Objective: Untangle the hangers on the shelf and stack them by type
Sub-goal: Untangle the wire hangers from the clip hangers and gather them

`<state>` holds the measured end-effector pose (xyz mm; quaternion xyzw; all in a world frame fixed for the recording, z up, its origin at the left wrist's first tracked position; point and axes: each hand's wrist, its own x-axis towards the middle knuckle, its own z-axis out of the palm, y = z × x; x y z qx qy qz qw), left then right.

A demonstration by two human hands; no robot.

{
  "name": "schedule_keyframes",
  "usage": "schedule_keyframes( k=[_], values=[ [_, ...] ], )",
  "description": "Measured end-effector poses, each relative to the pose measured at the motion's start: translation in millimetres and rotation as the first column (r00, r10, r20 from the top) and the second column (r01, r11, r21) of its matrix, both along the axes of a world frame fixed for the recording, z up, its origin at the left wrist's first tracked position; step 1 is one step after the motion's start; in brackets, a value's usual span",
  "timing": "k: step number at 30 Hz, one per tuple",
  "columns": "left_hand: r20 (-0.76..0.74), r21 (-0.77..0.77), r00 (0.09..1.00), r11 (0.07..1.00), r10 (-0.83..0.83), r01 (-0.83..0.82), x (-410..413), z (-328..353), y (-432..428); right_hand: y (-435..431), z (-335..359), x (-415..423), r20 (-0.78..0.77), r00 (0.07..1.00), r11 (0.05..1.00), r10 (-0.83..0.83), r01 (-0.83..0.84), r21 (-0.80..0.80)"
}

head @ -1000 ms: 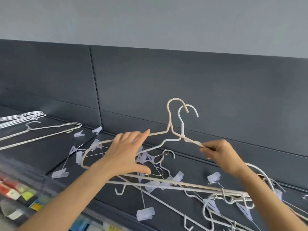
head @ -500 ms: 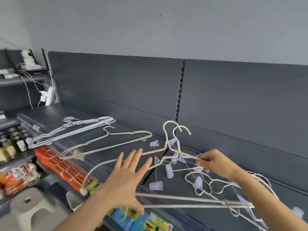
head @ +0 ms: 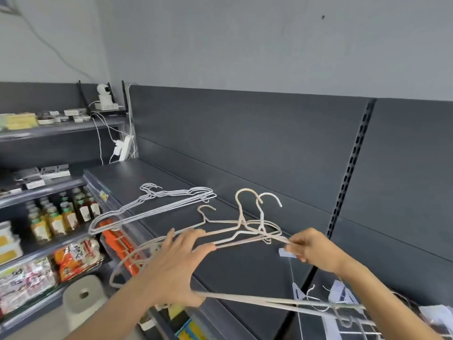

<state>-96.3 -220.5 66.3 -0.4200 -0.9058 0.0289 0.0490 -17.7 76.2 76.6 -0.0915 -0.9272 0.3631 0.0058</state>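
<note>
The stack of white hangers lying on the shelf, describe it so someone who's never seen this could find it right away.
Start at the long dark shelf against the grey back panel and go toward its left end. The stack of white hangers lies flat there, hooks pointing toward the far left corner. Unlike the cream hanger lying alone beside it and the pair in the hands, these are thin, white and nested together.

Matt dark metal shelf (head: 245,271) carries smooth coated-wire hangers (head: 247,229), some white, some cream.

We reach in with both forearms bare, no sleeves showing; our left hand (head: 171,263) and right hand (head: 312,249) carry no gloves, rings, watch or bracelet.
</note>
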Motion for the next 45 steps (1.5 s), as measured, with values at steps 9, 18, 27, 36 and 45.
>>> schedule_keyframes(
  k=[9, 18, 27, 36, 45],
  values=[
    [0.032, -0.030, 0.994, 0.995, 0.101, -0.100, -86, 5, -21, -16, -4, -114, 0.016, 0.999, 0.993, 0.034, -0.035, 0.117],
    [0.146, 0.036, 0.966, 0.975, 0.213, -0.220, -180, -12, -67, -74, -13, -225, -0.050, 0.998, 0.867, 0.045, -0.014, 0.498],
    [0.249, 0.099, 0.866, 0.878, 0.434, -0.468, -310, -40, -131, -134, -58, -305, -0.092, 0.988, 0.853, -0.125, 0.154, 0.499],
    [0.384, 0.012, 0.792, 0.855, 0.475, -0.518, -368, -65, -131, -147, -93, -308, 0.070, 0.971, 0.929, -0.230, 0.197, 0.314],
    [0.420, 0.164, 0.829, 0.867, 0.370, -0.470, -326, -38, -116, -137, -91, -276, -0.008, 0.944, 0.923, -0.330, 0.324, 0.206]
  ],
)
